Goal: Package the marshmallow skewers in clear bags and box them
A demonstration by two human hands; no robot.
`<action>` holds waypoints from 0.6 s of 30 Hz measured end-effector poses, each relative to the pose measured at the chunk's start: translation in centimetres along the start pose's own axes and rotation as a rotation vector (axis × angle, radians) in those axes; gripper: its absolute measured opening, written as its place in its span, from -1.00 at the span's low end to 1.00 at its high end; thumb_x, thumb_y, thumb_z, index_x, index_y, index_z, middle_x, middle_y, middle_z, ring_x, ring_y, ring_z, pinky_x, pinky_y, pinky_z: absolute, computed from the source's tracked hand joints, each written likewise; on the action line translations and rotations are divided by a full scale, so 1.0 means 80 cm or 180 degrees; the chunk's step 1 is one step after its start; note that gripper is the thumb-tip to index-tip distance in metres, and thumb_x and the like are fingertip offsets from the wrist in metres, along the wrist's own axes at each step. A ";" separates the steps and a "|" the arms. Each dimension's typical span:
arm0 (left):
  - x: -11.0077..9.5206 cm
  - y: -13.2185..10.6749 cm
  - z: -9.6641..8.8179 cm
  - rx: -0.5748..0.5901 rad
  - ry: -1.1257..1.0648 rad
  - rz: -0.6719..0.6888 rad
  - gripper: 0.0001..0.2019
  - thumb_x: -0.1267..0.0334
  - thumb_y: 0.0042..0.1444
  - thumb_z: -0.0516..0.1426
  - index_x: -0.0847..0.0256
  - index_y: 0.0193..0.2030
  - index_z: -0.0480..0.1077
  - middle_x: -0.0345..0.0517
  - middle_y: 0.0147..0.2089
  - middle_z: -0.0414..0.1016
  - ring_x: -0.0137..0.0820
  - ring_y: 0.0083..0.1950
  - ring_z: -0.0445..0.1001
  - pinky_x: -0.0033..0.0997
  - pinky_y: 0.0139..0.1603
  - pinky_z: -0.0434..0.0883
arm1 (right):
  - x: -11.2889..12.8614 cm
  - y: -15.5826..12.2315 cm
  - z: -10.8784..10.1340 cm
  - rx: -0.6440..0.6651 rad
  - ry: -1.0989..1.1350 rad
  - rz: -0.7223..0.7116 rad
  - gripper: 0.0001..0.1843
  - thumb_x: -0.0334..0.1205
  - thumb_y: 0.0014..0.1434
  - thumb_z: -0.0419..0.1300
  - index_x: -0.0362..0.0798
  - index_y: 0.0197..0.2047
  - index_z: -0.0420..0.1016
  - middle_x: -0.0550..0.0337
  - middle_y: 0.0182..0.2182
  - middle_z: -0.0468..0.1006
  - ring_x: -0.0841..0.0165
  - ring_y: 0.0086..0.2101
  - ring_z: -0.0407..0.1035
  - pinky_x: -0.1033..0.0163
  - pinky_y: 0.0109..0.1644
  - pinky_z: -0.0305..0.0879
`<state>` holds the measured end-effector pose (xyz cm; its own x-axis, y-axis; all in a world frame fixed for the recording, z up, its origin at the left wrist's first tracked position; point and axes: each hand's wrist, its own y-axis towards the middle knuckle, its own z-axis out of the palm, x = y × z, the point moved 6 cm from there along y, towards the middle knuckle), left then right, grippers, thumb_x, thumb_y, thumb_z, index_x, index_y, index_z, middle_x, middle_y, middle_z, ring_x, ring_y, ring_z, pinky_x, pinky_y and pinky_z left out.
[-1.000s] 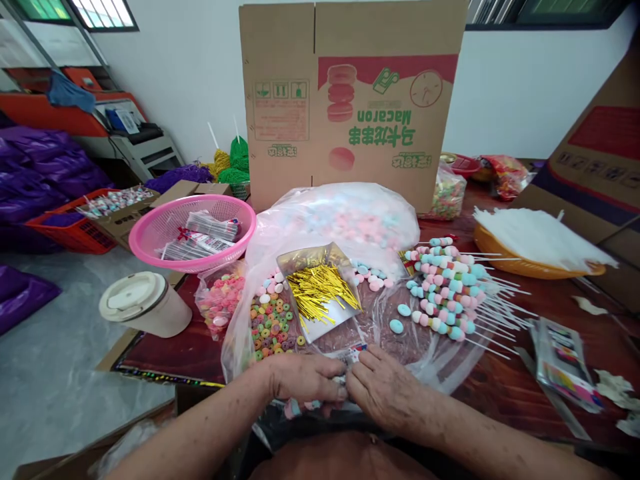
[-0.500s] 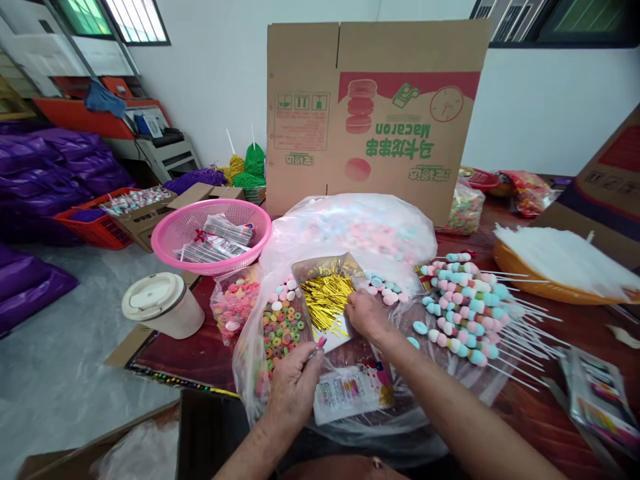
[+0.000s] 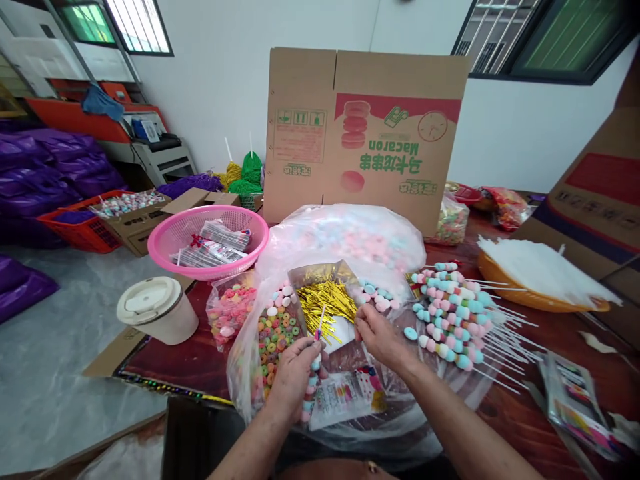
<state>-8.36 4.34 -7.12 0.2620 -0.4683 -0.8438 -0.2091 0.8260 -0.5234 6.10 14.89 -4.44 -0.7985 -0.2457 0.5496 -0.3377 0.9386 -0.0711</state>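
My left hand is closed round a candy skewer, its pink and blue pieces hanging below the fingers and its white stick pointing up. My right hand has its fingers pinched together at the right edge of a box of gold twist ties; whatever sits between the fingertips is too small to make out. Beneath the hands lies a flat printed wrapper. Ring candies are left of the ties, and loose pink and blue candies are on the right.
Finished-looking skewers are piled to the right, sticks pointing right. A pink basket holds wrapped packs, beside a lidded cup. Behind stand a clear bag of candies and a cardboard box. An orange basket holds white sticks.
My right hand has drawn back slightly from the gold ties. The left hand has turned the skewer so that its stick and candies show. The whole view has shifted a little.
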 end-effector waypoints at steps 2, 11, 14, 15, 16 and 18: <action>0.001 0.000 0.005 0.0033 0.0027 0.0011 -0.73 0.07 -0.09 0.12 0.22 -0.31 0.36 -0.23 -0.44 0.39 -0.57 -0.60 0.29 -0.69 -0.75 -0.04 | -0.001 0.006 0.000 -0.0148 0.0002 0.0039 -0.82 -0.41 0.15 -0.05 -0.09 -0.27 0.34 0.13 -0.45 0.50 0.34 -0.40 0.35 0.32 -0.35 0.13; -0.006 -0.010 -0.001 -0.0107 0.0144 0.0026 -0.73 0.07 -0.12 0.12 0.20 -0.33 0.38 -0.23 -0.44 0.40 -0.56 -0.59 0.30 -0.68 -0.74 -0.03 | 0.043 -0.030 0.003 -0.0082 0.0763 -0.0613 -0.76 -0.22 0.19 0.00 -0.05 -0.31 0.48 0.21 -0.51 0.48 0.38 -0.45 0.35 0.35 -0.38 0.22; -0.007 -0.013 0.008 -0.0028 0.0332 0.0036 -0.79 0.15 -0.08 0.09 0.20 -0.34 0.40 -0.28 -0.54 0.32 -0.55 -0.60 0.26 -0.70 -0.74 0.02 | 0.068 -0.067 0.017 0.0180 0.1571 -0.1158 -0.67 -0.17 0.22 -0.05 -0.03 -0.15 0.52 0.22 -0.47 0.48 0.43 -0.49 0.32 0.35 -0.38 0.25; -0.007 -0.014 0.011 -0.0009 0.0470 0.0029 -0.81 0.17 -0.07 0.07 0.20 -0.34 0.40 -0.30 -0.57 0.29 -0.55 -0.61 0.24 -0.70 -0.74 0.04 | 0.072 -0.074 0.019 0.0250 0.1782 -0.1253 -0.64 -0.19 0.23 -0.07 -0.04 -0.05 0.48 0.22 -0.46 0.48 0.43 -0.50 0.30 0.34 -0.38 0.25; -0.006 -0.015 0.013 0.0019 0.0637 0.0009 -0.81 0.18 -0.05 0.06 0.19 -0.33 0.40 -0.31 -0.60 0.25 -0.55 -0.63 0.21 -0.70 -0.75 0.06 | 0.072 -0.078 0.021 0.0319 0.1906 -0.1271 -0.60 -0.21 0.23 -0.07 -0.05 0.06 0.40 0.22 -0.47 0.46 0.44 -0.52 0.28 0.34 -0.39 0.24; -0.001 -0.018 0.015 0.0114 0.0958 -0.0056 -0.79 0.16 -0.02 0.05 0.19 -0.31 0.40 -0.32 -0.61 0.23 -0.55 -0.65 0.19 -0.69 -0.77 0.10 | 0.066 -0.080 0.022 0.0471 0.1899 -0.1129 -0.48 -0.26 0.22 -0.07 -0.07 0.25 0.15 0.28 -0.54 0.38 0.44 -0.55 0.22 0.35 -0.44 0.19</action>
<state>-6.93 3.58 -6.20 -0.0268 -0.5501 -0.8347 -0.1724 0.8250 -0.5381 3.15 7.19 -2.50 -0.2328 -0.3159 0.9198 -0.6248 0.7734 0.1074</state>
